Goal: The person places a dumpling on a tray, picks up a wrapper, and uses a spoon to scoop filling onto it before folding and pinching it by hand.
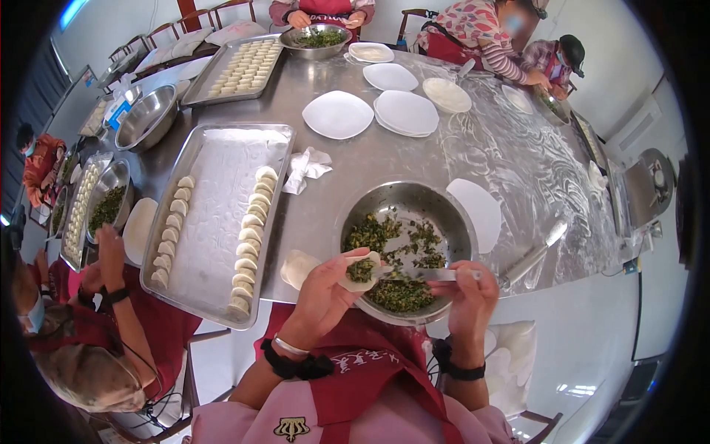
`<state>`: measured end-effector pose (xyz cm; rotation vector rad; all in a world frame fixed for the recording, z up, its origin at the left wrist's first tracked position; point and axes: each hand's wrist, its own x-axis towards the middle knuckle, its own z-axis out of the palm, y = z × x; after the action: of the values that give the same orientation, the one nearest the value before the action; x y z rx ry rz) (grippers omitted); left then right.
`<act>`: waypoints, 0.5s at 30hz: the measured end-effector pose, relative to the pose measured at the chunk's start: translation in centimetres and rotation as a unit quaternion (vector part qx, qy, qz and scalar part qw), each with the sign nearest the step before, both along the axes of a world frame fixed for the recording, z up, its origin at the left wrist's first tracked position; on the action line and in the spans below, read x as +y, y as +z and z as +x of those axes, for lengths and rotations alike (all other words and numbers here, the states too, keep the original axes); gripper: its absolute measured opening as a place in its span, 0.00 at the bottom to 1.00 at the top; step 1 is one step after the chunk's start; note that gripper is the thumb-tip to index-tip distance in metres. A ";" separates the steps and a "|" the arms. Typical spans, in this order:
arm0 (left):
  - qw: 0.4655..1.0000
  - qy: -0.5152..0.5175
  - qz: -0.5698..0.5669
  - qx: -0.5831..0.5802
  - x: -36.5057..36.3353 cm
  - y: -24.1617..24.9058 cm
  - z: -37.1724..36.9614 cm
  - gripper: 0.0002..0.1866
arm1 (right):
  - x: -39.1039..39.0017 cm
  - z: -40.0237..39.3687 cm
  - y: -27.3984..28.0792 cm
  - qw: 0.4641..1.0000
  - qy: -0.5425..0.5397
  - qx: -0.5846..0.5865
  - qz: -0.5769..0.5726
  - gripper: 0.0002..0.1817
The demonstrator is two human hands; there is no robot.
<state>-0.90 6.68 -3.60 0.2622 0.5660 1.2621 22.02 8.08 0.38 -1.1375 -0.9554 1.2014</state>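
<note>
My left hand [328, 290] cups a round dumpling wrapper [376, 260] with a heap of chopped green filling [361, 271] on it. Closed around the handle of a flat metal spatula [429, 274], my right hand [472, 294] keeps its blade tip at the wrapper's edge. Both hands are over the near part of a steel mixing bowl [462, 222], which holds more of the green filling [399, 294]. Beside my left hand lie round wrappers [297, 268], partly hidden by it. To the left, a steel tray [203, 237] bears two rows of folded dumplings [248, 244].
White plates [338, 115] stand farther back on the steel table [318, 200]. A crumpled white cloth [308, 169] touches the tray's right side. At right are a rolling pin [534, 255] and floured tabletop. Co-workers stand around; one person's arm [127, 296] is close on the left.
</note>
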 end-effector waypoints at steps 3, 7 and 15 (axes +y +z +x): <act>1.000 0.009 0.005 -0.008 0.4 -0.4 -0.3 0.24 | -0.8 0.7 0.3 0.994 -0.015 -0.106 0.025 0.09; 1.000 0.005 0.002 -0.015 0.7 -0.4 0.3 0.23 | -2.1 -0.2 -3.1 0.835 0.129 -0.458 0.275 0.05; 1.000 -0.009 -0.008 -0.006 0.7 1.3 0.9 0.22 | -3.2 -2.2 -2.5 0.801 0.279 -0.478 0.226 0.15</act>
<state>0.05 7.40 -2.27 0.2458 0.5631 1.2395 19.82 4.85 -2.07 -1.0720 -2.3481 0.6797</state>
